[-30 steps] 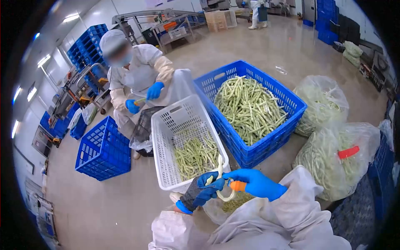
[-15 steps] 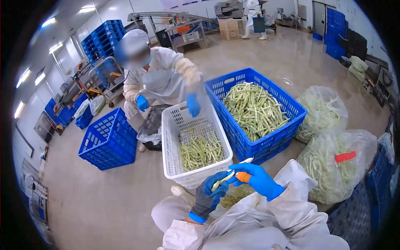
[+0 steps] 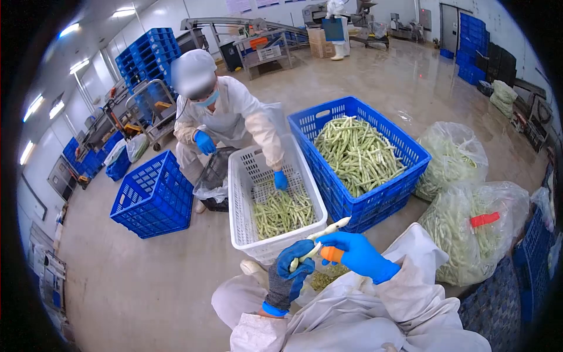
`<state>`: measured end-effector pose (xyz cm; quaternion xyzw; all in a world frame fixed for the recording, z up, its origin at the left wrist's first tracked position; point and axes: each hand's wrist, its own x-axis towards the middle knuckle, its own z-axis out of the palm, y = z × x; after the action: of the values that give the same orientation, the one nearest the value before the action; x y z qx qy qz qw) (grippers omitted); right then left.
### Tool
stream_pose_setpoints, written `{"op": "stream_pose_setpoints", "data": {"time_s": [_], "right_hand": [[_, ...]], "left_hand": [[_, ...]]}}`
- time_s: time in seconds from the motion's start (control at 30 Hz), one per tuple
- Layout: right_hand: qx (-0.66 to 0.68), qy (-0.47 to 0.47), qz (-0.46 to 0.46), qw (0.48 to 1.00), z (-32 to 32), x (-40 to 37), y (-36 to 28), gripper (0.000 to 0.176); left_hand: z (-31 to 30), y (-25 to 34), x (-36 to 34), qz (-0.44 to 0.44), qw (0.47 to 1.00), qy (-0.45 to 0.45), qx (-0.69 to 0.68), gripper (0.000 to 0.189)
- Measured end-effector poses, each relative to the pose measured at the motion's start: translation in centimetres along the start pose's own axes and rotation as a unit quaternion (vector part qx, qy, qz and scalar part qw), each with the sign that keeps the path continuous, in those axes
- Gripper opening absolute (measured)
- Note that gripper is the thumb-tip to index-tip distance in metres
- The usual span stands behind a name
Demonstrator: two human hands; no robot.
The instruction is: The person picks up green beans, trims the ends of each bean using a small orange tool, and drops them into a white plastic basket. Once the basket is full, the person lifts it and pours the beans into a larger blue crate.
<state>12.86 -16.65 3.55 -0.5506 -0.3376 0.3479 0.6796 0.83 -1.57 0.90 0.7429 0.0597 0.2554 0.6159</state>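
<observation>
Bean (image 3: 321, 236), pale and long, lay slanted just in front of the white basket (image 3: 240, 217), its lower end pinched in the curled fingers of the left hand (image 3: 295, 265) and its upper end reaching over the basket's near rim. The right hand (image 3: 359, 256) was closed around an orange-handled tool (image 3: 332, 253) held against the bean's middle; its blade could not be made out. Inside the basket lay green beans (image 3: 281, 212), with a co-worker's gloved hand (image 3: 281, 180) reaching into them. Right of the basket, just beside it, stood a blue crate (image 3: 375, 202), likewise full
</observation>
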Motion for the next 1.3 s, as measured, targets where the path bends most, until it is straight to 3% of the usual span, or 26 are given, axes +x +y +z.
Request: {"op": "stream_pose_setpoints", "data": {"time_s": [0.07,0.13,0.17,0.23,0.27,0.33,0.37,0.43,0.57,0.63,0.7,0.73,0.8,0.87,0.97,1.03,1.13,1.27,1.3], "right_hand": [[-0.013,0.015,0.029,0.999,0.6,-0.3,-0.4,0.026],[-0.253,0.05,-0.032,0.966,1.2,-0.6,-0.8,0.02],[-0.253,0.049,-0.032,0.966,1.3,-0.7,-0.6,0.02],[-0.442,-0.003,-0.203,0.874,1.5,-1.1,0.0,0.019],[-0.44,-0.004,-0.204,0.874,1.5,-1.3,0.3,0.019],[-0.483,-0.012,-0.183,0.856,0.9,-2.0,0.7,0.017],[-0.482,-0.016,-0.185,0.856,0.4,-2.4,1.0,0.017],[-0.473,0.008,-0.154,0.868,-0.6,-3.2,1.5,0.016],[-0.419,-0.005,-0.129,0.899,-1.1,-3.9,2.1,0.021],[-0.131,0.018,-0.016,0.991,-1.1,-3.8,3.1,0.022],[-0.071,0.033,-0.008,0.997,-0.8,-3.7,2.7,0.021],[-0.012,0.045,-0.002,0.999,-0.7,-3.6,2.4,0.02],[-0.006,0.033,0.013,0.999,-0.8,-3.5,2.1,0.021],[-0.002,0.015,0.03,0.999,-0.8,-3.2,2.1,0.022],[0.015,-0.004,-0.005,1.0,-1.1,-2.8,1.8,0.022],[0.032,-0.026,0.039,0.998,-1.3,-2.6,0.9,0.02],[-0.005,-0.048,0.111,0.993,-1.6,-2.1,0.1,0.02],[-0.023,-0.035,0.127,0.991,-1.6,-1.7,0.0,0.021],[-0.075,-0.019,0.091,0.993,-1.5,-1.6,0.6,0.02]], "left_hand": [[0.1,-0.3,-0.2,0.009,1.0,0.004,0.018,0.04],[0.4,-0.2,-0.4,-0.033,0.997,0.03,-0.06,0.034],[0.5,0.1,-0.5,-0.034,0.997,0.031,-0.059,0.034],[0.9,1.9,-0.5,-0.126,0.985,0.04,-0.108,0.028],[0.7,1.7,-0.6,-0.126,0.985,0.042,-0.108,0.028],[0.1,1.1,-0.5,-0.206,0.943,0.053,-0.256,0.022],[-0.5,0.7,-0.4,-0.204,0.943,0.057,-0.256,0.022],[-1.8,0.1,-0.5,-0.303,0.867,0.016,-0.395,0.022],[-0.5,-0.3,-0.2,-0.286,0.916,0.05,-0.275,0.023],[0.5,-0.4,-0.5,-0.279,0.942,-0.015,-0.186,0.026],[0.4,-0.8,-0.7,-0.229,0.956,-0.121,-0.135,0.034],[0.4,-0.9,-0.9,-0.23,0.956,-0.123,-0.135,0.034],[0.6,-0.7,-1.4,-0.275,0.903,-0.182,-0.276,0.041],[1.7,-0.7,-1.8,-0.271,0.907,-0.141,-0.29,0.047],[1.5,-0.3,-1.3,-0.264,0.918,-0.184,-0.233,0.047],[1.5,1.2,-0.9,-0.281,0.908,-0.242,-0.193,0.047],[1.8,1.0,-1.0,-0.295,0.899,-0.245,-0.21,0.047],[1.8,-1.1,-1.4,-0.259,0.926,-0.222,-0.163,0.047],[1.7,-1.1,-1.3,-0.225,0.947,-0.207,-0.098,0.047]]}}
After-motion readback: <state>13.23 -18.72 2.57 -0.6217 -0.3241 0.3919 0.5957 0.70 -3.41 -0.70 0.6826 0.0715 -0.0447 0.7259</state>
